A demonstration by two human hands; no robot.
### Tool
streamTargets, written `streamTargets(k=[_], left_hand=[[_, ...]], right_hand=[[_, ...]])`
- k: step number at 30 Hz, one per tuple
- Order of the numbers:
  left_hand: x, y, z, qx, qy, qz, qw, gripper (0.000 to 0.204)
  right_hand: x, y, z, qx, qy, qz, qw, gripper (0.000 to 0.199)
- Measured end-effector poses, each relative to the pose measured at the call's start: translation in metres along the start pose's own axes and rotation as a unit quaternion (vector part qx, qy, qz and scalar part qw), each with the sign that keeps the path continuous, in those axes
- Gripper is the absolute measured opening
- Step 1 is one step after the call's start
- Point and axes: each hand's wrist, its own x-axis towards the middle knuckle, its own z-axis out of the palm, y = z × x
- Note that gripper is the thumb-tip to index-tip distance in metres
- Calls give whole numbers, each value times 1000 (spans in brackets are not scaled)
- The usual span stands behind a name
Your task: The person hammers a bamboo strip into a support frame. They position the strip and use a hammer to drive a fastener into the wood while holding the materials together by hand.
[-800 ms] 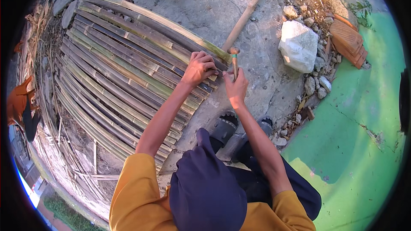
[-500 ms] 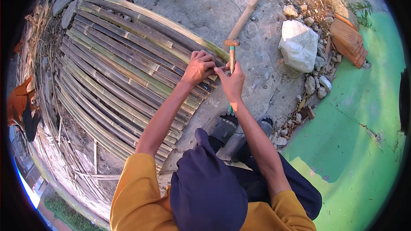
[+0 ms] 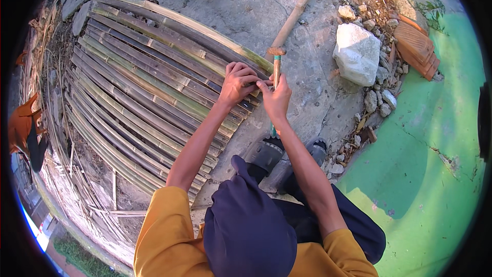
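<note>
hammer stands head-up toward 12 o'clock, gripped in the closed right hand; left hand, at 9 o'clock of it, pinches down on bamboo slats.

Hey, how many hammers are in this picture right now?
1. The hammer stands upright in the right hand, just past the end of the bamboo mat, beside the left hand. Others may be hidden among the rubble.

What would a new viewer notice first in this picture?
The broad mat of split bamboo strips fills the left half, fanned across the concrete ground. At its right edge the left hand presses the strips while the right hand grips a hammer. A large white rock sits upper right.
</note>
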Motion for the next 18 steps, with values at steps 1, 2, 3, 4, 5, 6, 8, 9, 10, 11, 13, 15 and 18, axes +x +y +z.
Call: streamTargets(k=[1,2,3,4,5,6,8,9,10,11,13,15,18], left_hand=[[-2,-1,1,4,3,-4,1000,23],[-3,-2,1,8,6,-8,1000,23],[-4,-2,2,8,6,-8,1000,23],[-4,-2,3,15,2,-12,1000,23],[-4,-2,3,23,-1,-16,1000,22],[-3,-1,4,23,0,-15,1000,22],[0,1,4,27,-19,-14,999,21],[-1,0,4,29,-18,-13,999,21],[-3,-1,4,31,-17,-14,999,21],[-4,-3,4,33,-17,-14,999,22],[-2,-1,3,21,-16,-9,1000,22],[-1,-2,2,9,-16,-7,1000,23],[0,-3,1,14,-2,-10,1000,24]], right_hand=[[0,0,1,1,6,-20,1000,36],[0,1,2,2,12,-40,999,36],[0,1,2,2,12,-40,999,36],[0,0,2,4,13,-36,999,35],[1,0,2,5,13,-33,999,35],[1,1,1,5,13,-33,999,35],[2,2,-1,10,17,-35,999,33],[1,0,-2,11,16,-36,999,33],[0,-2,-5,-8,4,-34,999,31],[-1,-3,-7,-27,-9,-32,999,31],[-4,-1,-14,-25,-1,-41,999,29],[-11,0,-22,-24,3,-47,999,31],[-31,3,-40,-61,-61,-82,993,27]])
